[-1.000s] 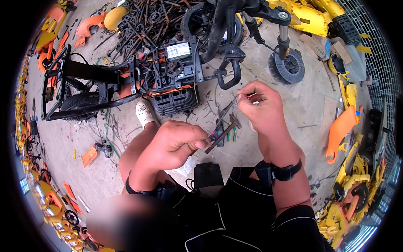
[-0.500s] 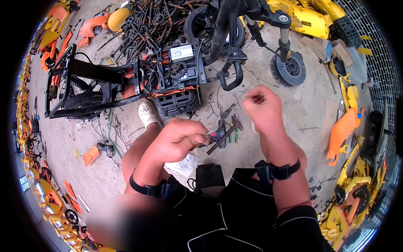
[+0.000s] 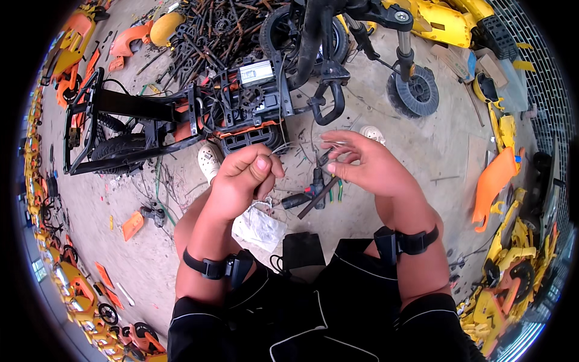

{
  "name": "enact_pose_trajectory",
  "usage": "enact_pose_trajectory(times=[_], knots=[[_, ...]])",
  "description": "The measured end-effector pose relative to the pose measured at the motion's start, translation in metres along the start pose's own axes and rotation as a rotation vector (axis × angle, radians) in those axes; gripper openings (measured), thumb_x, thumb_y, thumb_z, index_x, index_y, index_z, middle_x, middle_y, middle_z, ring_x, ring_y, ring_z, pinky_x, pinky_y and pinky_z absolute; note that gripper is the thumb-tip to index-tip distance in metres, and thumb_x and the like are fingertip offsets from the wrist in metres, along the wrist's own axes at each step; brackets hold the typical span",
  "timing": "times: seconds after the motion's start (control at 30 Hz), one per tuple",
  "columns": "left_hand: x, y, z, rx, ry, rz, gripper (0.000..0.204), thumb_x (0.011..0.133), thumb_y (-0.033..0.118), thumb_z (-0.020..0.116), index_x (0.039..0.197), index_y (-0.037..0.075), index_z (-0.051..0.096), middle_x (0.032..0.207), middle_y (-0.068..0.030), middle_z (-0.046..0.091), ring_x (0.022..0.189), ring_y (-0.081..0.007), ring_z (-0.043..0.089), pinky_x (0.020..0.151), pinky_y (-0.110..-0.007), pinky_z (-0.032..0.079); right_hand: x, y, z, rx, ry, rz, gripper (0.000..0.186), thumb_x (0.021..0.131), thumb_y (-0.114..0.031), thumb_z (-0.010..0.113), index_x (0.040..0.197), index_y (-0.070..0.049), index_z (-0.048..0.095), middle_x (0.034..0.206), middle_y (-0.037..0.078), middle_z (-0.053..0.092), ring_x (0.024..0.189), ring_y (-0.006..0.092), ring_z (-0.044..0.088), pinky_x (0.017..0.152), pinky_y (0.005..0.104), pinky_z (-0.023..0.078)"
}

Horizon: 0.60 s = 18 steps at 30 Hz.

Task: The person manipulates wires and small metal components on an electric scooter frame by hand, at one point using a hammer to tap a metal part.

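A thin, pale wire point(image 3: 301, 143) spans the gap between my two hands over the floor, just in front of the black vehicle frame point(image 3: 199, 130). My left hand point(image 3: 244, 178) is closed in a fist around one end, thumb on top. At the other end, my right hand point(image 3: 368, 163) has its fingers half curled, with the wire running to them; its grip is partly hidden. Below them lie a dark power drill point(image 3: 316, 184), a hammer point(image 3: 316, 198) whose head my right hand covers, and a green-handled tool point(image 3: 339, 190).
Rusty metal parts point(image 3: 211, 36) are heaped beyond the frame. A wheel point(image 3: 416, 90) on a fork stands at the far right. Orange point(image 3: 494, 187) and yellow panels point(image 3: 440, 24) line the right side. A clear plastic bag point(image 3: 260, 228) lies by my left knee.
My left hand has risen, and my right hand has moved down and left, bringing them level. The right fingers have loosened from a fist. The wire now shows stretched between both hands.
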<state>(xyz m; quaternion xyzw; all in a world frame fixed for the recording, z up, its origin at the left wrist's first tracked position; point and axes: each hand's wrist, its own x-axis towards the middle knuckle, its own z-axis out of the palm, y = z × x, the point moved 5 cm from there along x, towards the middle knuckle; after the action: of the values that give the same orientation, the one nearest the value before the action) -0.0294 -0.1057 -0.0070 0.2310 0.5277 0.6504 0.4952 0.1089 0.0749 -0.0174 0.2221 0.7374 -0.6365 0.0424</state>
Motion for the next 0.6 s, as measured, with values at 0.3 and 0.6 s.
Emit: enact_pose_trajectory(times=[0.3,0.6], knots=[[0.008,-0.004,0.006,0.001,-0.003,-0.036,0.034,0.104,0.029,0.046,0.092,0.002,0.06,0.055,-0.0007,0.045,0.049,-0.008,0.038,0.049,-0.023,0.029,0.007,-0.014,0.007,0.37,0.069,-0.054,0.029,0.089,-0.01,0.07,0.116,0.0,0.064,0.104,0.007,0.067,0.092,0.012,0.063,0.081,0.0262,0.051],[0.011,-0.004,0.008,0.029,0.024,-0.065,0.033,0.105,0.028,0.045,0.092,0.003,0.061,0.056,-0.0005,0.046,0.05,-0.0076,0.039,0.049,-0.023,0.029,0.005,-0.014,-0.006,0.337,0.195,-0.1,0.023,0.092,-0.012,0.069,0.11,0.0,0.066,0.093,0.005,0.068,0.082,0.0089,0.061,0.073,0.0238,0.05]])
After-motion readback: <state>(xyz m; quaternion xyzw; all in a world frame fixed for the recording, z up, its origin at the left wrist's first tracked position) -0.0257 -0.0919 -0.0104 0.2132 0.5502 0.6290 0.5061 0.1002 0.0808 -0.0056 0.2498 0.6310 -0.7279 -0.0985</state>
